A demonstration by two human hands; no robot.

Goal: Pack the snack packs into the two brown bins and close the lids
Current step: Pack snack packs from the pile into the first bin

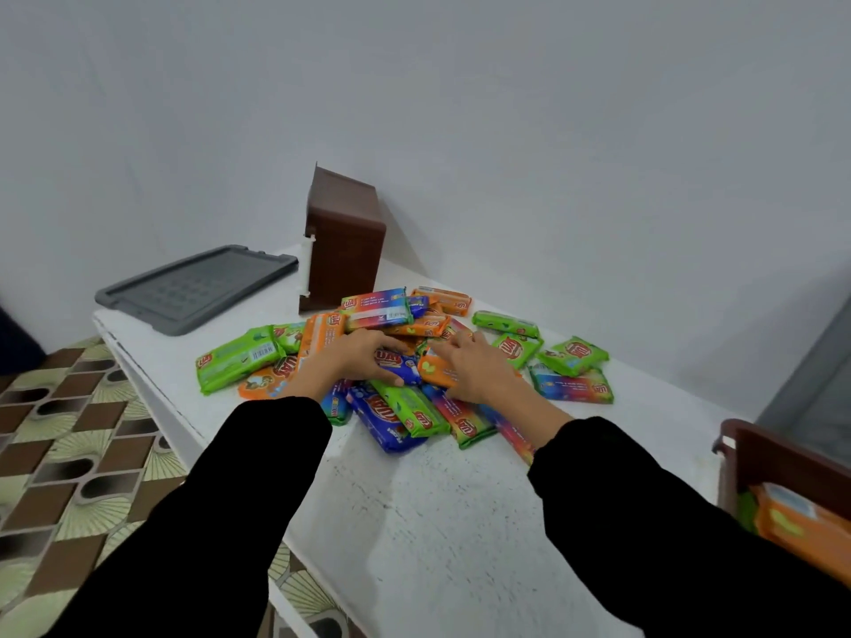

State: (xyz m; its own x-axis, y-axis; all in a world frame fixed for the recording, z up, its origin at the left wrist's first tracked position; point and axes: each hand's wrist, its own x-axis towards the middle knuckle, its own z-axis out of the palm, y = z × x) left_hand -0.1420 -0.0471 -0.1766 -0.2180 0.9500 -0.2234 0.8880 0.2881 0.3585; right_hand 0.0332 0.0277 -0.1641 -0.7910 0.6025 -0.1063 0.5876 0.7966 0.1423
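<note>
A pile of snack packs (405, 361) in green, orange, blue and rainbow wrappers covers the middle of the white table (437, 522). My left hand (354, 356) lies on the pile, its fingers and thumb curled round a blue pack (403, 365). My right hand (476, 368) rests beside it with fingers spread over an orange pack (433, 368). One brown bin (343, 250) stands tipped on its side behind the pile, with a white latch on its left edge. The second brown bin (783, 458) sits at the right edge with orange packs (801, 527) inside.
A grey tray-like lid (198, 287) lies at the table's far left corner. A white wall runs right behind the table. The table's left edge drops to a patterned floor (69, 453). A grey object (815, 398) stands at the far right.
</note>
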